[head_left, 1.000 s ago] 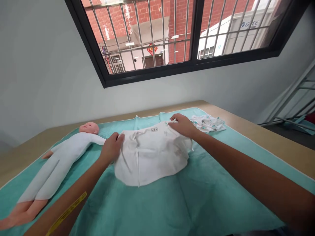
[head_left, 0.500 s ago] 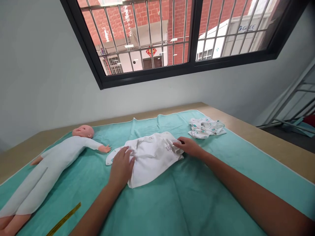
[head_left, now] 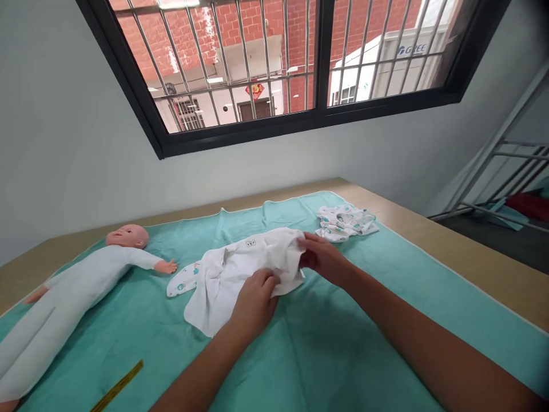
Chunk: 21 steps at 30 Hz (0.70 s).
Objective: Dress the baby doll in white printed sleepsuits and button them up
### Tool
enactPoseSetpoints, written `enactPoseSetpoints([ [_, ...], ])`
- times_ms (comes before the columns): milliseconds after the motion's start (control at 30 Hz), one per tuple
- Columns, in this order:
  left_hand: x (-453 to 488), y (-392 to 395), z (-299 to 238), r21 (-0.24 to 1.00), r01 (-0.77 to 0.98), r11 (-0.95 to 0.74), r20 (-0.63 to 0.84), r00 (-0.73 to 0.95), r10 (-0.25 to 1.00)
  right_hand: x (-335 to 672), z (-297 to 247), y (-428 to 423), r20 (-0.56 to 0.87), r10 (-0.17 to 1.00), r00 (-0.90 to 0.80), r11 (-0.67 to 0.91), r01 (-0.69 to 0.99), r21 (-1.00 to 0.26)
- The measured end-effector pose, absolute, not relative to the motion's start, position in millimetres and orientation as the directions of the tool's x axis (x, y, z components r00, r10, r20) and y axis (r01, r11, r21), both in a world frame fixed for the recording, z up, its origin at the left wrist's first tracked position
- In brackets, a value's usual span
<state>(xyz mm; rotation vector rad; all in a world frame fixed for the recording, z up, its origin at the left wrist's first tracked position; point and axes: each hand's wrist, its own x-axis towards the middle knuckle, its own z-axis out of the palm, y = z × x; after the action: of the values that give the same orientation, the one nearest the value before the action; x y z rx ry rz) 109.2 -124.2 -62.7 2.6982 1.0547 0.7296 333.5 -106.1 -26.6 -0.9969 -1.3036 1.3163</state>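
The shirt (head_left: 214, 286) is laid on the green cloth (head_left: 343, 355), mid-tabletop (head_left: 429, 240), nearer the far edge. Its right side is grasped between the thumb and fingers of the right hand (head_left: 315, 256); the left hand (head_left: 257, 294) is rested, fingers curled, on its lower right part, and whether fabric is pinched there cannot be told. The fold is probably best handled by anchoring the body with one hand while the side is drawn out gently, layers kept unbunched. The shirt is made of thin, limp, creased white fabric, with a rounded, patterned flap (head_left: 183, 278) shown at its left. A crumpled patterned garment (head_left: 347, 222) is set near the far right corner; a smooth-headed doll (head_left: 86, 274) is laid along the left edge.
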Motion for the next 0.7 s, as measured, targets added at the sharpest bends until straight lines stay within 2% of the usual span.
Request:
enactPoseSetpoints([
  [33,109,-124,-62,0.336,0.59,-0.734,0.385,0.626,0.679,334,-28,-105,0.069,0.977,-0.202,0.068,-0.013,-0.998],
  [100,107,-124,-61,0.396,0.572,-0.718,0.369,0.617,0.695,339,-35,-98,0.042,0.989,-0.138,0.079,0.277,-0.958],
  [200,104,-124,-61,0.534,0.508,-0.676,0.352,0.594,0.724,348,-48,-91,0.123,0.992,-0.029,0.108,0.699,-0.707],
  [267,102,-123,-62,0.653,0.458,-0.604,0.334,0.541,0.772,346,-52,-94,0.124,0.991,-0.056,0.114,0.837,-0.535],
  [367,102,-120,-65,0.742,0.45,-0.498,0.267,0.483,0.834,331,-53,-103,0.141,0.984,-0.111,0.162,0.886,-0.433],
  [433,102,-119,-67,0.69,0.484,-0.538,0.275,0.512,0.814,323,-52,-106,0.155,0.972,-0.178,0.231,0.859,-0.457],
  [500,103,-120,-68,0.569,0.518,-0.639,0.313,0.582,0.751,324,-50,-103,0.161,0.971,-0.178,0.236,0.827,-0.51],
  [600,103,-122,-67,0.423,0.521,-0.742,0.309,0.686,0.658,345,-47,-86,0.299,0.952,0.061,0.109,0.847,-0.52],
  [700,100,-125,-64,0.426,0.475,-0.77,0.308,0.724,0.617,372,-45,-72,0.558,0.778,0.289,-0.009,0.893,-0.45],
])
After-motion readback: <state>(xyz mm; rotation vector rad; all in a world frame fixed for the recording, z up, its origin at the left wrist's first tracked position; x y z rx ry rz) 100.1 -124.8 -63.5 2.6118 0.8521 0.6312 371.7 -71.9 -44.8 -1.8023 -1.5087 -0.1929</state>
